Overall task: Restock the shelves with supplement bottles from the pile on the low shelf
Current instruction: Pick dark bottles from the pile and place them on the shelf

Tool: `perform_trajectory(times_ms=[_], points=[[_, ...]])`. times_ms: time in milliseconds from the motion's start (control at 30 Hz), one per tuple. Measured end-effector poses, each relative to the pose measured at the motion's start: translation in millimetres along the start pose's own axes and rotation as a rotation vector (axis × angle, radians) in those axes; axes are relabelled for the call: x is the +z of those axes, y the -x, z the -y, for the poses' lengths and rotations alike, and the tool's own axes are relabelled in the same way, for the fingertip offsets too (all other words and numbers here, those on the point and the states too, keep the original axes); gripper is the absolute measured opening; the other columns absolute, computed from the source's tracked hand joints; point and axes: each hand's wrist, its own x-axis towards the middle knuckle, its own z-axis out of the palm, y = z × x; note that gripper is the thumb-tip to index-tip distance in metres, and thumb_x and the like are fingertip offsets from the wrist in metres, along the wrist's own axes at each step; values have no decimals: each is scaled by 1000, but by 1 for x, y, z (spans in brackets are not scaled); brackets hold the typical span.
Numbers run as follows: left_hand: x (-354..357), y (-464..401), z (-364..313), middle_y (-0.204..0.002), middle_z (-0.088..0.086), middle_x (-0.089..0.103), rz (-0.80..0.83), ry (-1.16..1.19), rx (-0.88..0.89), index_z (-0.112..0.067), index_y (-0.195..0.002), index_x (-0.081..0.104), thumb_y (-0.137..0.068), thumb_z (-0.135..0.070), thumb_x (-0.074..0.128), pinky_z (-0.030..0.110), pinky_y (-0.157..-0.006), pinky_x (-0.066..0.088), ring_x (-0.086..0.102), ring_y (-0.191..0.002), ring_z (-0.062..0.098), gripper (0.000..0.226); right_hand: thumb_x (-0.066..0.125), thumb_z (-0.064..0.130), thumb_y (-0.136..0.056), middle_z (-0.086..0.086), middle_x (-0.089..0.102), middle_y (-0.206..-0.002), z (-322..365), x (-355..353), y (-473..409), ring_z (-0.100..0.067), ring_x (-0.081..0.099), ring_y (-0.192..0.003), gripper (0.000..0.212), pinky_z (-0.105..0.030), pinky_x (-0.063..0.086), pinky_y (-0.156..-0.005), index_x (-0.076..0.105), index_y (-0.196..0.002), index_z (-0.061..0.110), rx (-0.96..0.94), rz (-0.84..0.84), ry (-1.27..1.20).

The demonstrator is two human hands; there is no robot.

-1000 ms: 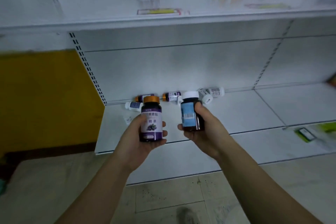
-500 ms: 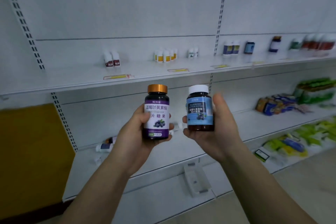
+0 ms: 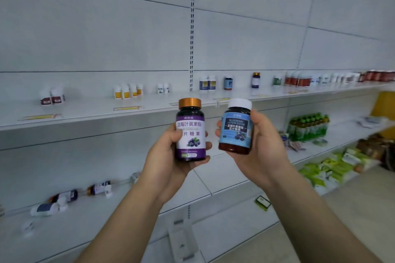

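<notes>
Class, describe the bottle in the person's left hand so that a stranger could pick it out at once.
Start at the long white upper shelf lined with small bottles; two raised hands are in front of it. The left hand grips a dark bottle with a purple and white label. Unlike the white-capped, blue-labelled bottle beside it, it has a copper-coloured cap.

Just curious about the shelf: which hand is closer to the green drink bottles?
Right. The right hand, holding the blue-label bottle, is just left of the green drink bottles. The left hand, gripping the purple-label bottle, sits farther left.

Gold-cap btl [image 3: 190,130] in L hand [image 3: 168,156], left of white-cap btl [image 3: 236,127].
</notes>
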Motion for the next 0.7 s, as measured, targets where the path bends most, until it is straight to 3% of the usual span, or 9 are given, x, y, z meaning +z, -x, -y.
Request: perform_trajectory(times_ms=[233, 333, 467, 700], points=[[69, -58, 64, -95, 19, 70, 66, 62, -118, -8, -120, 54, -81, -23, 43, 36, -58, 57, 69, -73, 29, 43, 38, 42, -97, -10, 71, -84, 56, -97, -11, -21, 68, -75, 42, -34, 56, -67, 61, -110, 10, -9, -111, 12], [87, -91, 92, -94, 19, 70, 104, 79, -183, -6, -118, 54, -83, -23, 41, 36, -57, 57, 68, -71, 28, 42, 39, 40, -96, -9, 69, -84, 68, -135, -27, -23, 65, -82, 40, -39, 55, -77, 61, -110, 10, -32, -163, 10], [107, -151, 131, -97, 21, 68, 140, 87, -221, -10, -119, 54, -70, -25, 48, 38, -58, 57, 67, -72, 30, 52, 41, 40, -97, -6, 70, -78, 81, -189, -70, -16, 68, -69, 37, -33, 53, -61, 63, -108, 13, -33, -245, 51], [137, -301, 194, -89, 16, 71, 189, 96, -191, -11, -118, 52, -72, -25, 53, 37, -58, 57, 70, -75, 28, 49, 45, 40, -94, -8, 70, -76, 115, -279, -188, -20, 67, -70, 36, -33, 54, -60, 63, -106, 12, -47, -294, 103]])
